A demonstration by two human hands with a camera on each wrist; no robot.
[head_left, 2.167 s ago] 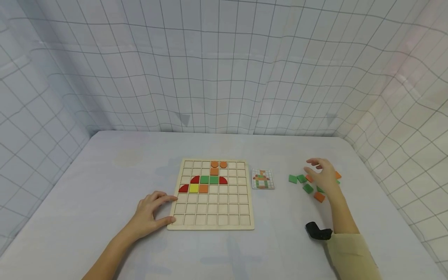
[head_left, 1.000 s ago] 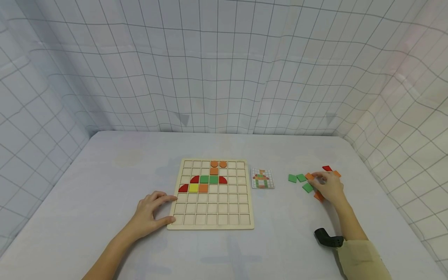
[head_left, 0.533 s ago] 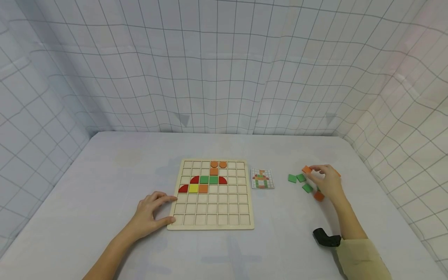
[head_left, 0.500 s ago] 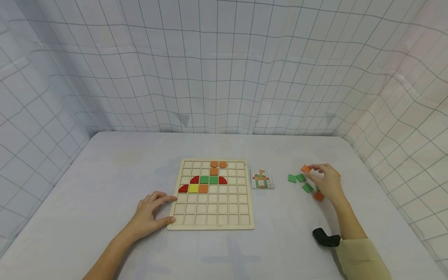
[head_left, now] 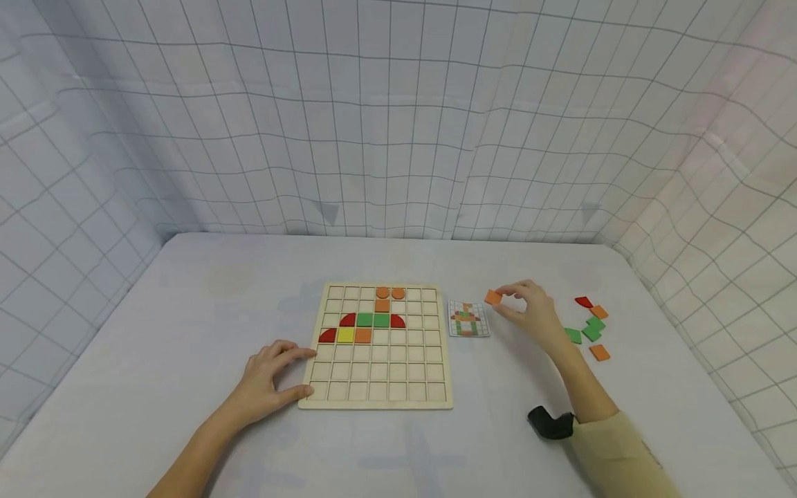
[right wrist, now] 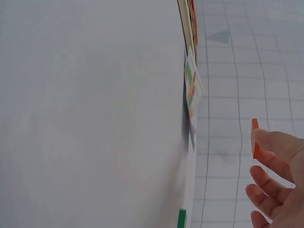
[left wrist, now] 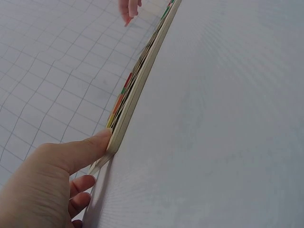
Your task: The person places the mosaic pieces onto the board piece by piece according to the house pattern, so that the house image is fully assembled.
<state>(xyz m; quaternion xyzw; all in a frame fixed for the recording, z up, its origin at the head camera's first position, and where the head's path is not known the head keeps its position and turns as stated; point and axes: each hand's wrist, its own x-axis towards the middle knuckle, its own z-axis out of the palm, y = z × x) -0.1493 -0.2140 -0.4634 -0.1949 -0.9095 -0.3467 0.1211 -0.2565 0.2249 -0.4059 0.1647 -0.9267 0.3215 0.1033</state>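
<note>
My left hand (head_left: 268, 377) rests at the left edge of a wooden grid board (head_left: 376, 404), thumb near its front corner and fingers apart. The left wrist view shows that thumb on the board's rim. On the board sit two orange discs (head_left: 390, 293), orange squares (head_left: 382, 306), green squares (head_left: 373, 320), a yellow square (head_left: 345, 335) and several red quarter-round tiles (head_left: 397, 321). My right hand (head_left: 532, 315) pinches an orange square tile (head_left: 493, 297) between thumb and fingertips, raised beside the pattern card (head_left: 469, 319). The right wrist view shows that tile edge-on.
Loose tiles lie right of my right hand: a red one (head_left: 583, 302), orange squares (head_left: 599, 353) and several green squares (head_left: 573, 336). My right hand covers the spot left of these. A black strap piece (head_left: 551, 423) sticks out from the right sleeve (head_left: 616, 453). Gridded cloth (head_left: 398, 138) hangs behind the table.
My right hand has reached into the loose tiles, picked up an orange square and carried it left, close to the pattern card. My left hand and the board have stayed put.
</note>
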